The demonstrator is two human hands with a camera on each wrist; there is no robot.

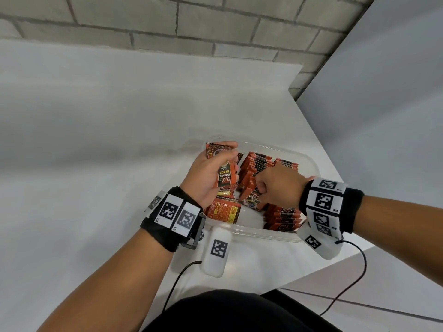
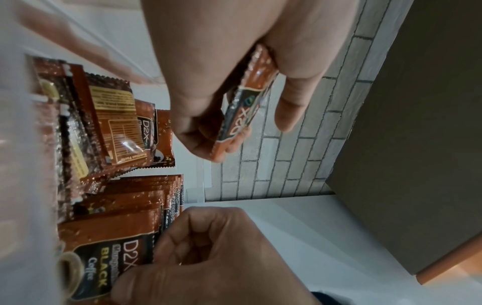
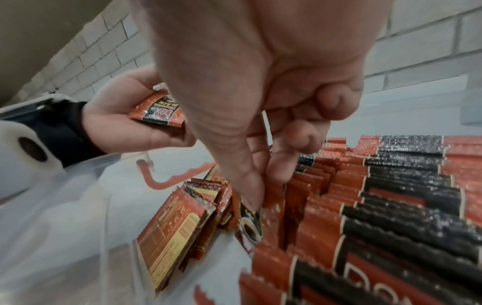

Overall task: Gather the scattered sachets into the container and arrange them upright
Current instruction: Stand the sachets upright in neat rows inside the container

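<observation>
A clear plastic container (image 1: 311,161) sits on the white table. Inside it, orange-and-black coffee sachets stand upright in rows (image 1: 256,164) (image 3: 391,185), with another row at the near right (image 1: 282,219). My left hand (image 1: 225,156) hovers over the container's left side and grips a small stack of sachets (image 1: 224,178) (image 2: 242,115) (image 3: 159,111). My right hand (image 1: 260,190) (image 3: 262,189) reaches down into the middle, thumb and forefinger pinching one tilted sachet (image 1: 253,200) (image 3: 250,222) (image 2: 109,258) beside the rows. Several loose sachets (image 1: 223,210) (image 3: 172,231) lie flat in the near left corner.
The container stands near the table's right edge (image 1: 347,188), which drops to the floor. A grey panel (image 1: 383,92) rises on the right and a brick wall (image 1: 167,25) runs behind. Black cables (image 1: 354,279) hang from both wrists. Bare white tabletop (image 1: 84,140) spreads to the left.
</observation>
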